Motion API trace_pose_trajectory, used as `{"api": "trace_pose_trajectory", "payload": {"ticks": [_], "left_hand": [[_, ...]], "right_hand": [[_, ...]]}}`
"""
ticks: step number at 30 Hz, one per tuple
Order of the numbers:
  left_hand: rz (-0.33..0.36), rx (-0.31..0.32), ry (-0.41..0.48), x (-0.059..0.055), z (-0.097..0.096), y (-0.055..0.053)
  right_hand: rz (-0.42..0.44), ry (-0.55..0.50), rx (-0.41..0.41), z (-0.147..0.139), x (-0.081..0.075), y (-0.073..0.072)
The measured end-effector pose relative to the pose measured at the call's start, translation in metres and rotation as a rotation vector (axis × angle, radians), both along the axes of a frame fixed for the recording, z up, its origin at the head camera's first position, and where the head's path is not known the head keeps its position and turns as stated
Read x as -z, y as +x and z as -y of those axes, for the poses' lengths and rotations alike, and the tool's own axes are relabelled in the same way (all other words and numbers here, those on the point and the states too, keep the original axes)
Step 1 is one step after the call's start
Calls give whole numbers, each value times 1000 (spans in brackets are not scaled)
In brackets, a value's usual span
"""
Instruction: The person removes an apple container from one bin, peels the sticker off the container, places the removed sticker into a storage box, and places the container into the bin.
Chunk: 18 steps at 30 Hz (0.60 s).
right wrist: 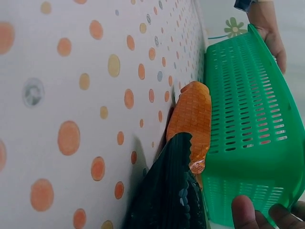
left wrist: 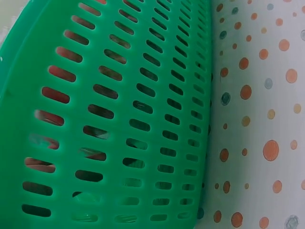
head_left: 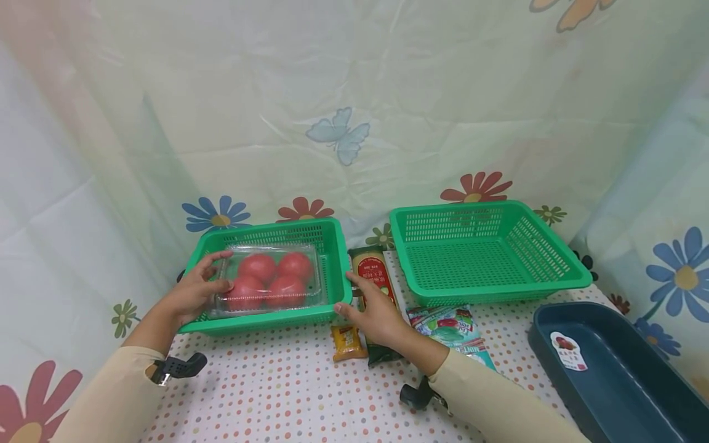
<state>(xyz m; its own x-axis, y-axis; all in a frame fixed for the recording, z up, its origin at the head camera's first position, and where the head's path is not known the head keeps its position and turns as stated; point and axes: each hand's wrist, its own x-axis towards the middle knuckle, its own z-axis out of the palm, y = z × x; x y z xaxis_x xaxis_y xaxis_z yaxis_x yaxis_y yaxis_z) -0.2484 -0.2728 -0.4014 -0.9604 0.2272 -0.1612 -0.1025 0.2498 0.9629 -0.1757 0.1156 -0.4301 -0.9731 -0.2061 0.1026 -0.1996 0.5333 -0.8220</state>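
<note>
A clear plastic box of tomatoes (head_left: 271, 283) lies in the left green basket (head_left: 260, 320), slightly askew. My left hand (head_left: 194, 289) reaches over the basket's left rim and holds the box's left end, thumb over its near part and fingers toward the back. In the left wrist view, the basket's slotted wall (left wrist: 124, 109) hides most of that hand. My right hand (head_left: 379, 314) grips the same basket's right rim near its front corner. In the right wrist view its thumb (right wrist: 244, 210) lies outside the wall, other fingertips (right wrist: 283, 217) at the rim.
Beside the basket lie a dark green noodle pack (head_left: 372, 271) and a small orange-yellow packet (head_left: 348, 343), with a mint candy bag (head_left: 451, 326) farther right. A second green basket (head_left: 498, 289) stands behind that bag. A dark blue tray (head_left: 615, 369) sits at the right edge.
</note>
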Motion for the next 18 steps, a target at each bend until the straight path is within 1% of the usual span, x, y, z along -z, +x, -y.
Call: {"api": "trace_pose_trajectory", "payload": {"ticks": [4, 10, 15, 18], "left_hand": [[14, 11, -22, 1, 0, -1], [71, 13, -92, 3, 2, 0], [99, 7, -95, 3, 4, 2], [100, 7, -114, 2, 3, 3]], "right_hand": [[0, 6, 6, 1, 1, 0], [-1, 0, -5, 5, 2, 0], [-5, -3, -15, 7, 1, 0], [4, 2, -12, 8, 0, 0]]}}
